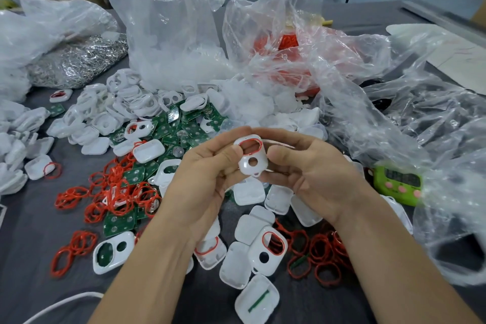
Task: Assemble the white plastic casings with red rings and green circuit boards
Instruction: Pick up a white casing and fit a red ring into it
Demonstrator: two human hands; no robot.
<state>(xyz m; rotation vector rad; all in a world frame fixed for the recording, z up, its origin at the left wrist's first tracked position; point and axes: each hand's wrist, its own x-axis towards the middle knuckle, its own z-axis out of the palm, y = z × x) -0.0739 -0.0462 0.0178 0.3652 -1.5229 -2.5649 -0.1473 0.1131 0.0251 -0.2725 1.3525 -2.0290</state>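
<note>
Both my hands hold one white plastic casing [252, 157] above the table's middle. A red ring sits in its large upper opening, and a small round hole shows below it. My left hand [207, 168] pinches its left edge between thumb and fingers. My right hand [302, 166] grips its right side. Loose red rings [115, 192] lie in a heap to the left, with more red rings [320, 247] at lower right. Green circuit boards [184, 129] are piled behind my hands. White casings [126, 103] spread across the grey table.
Several clear plastic bags stand at the back: one with white parts [168, 34], one with red rings [289, 45], one with metal clips [79, 61]. A green timer [397, 184] sits at the right. A casing with a red ring fitted [268, 247] lies near my right forearm.
</note>
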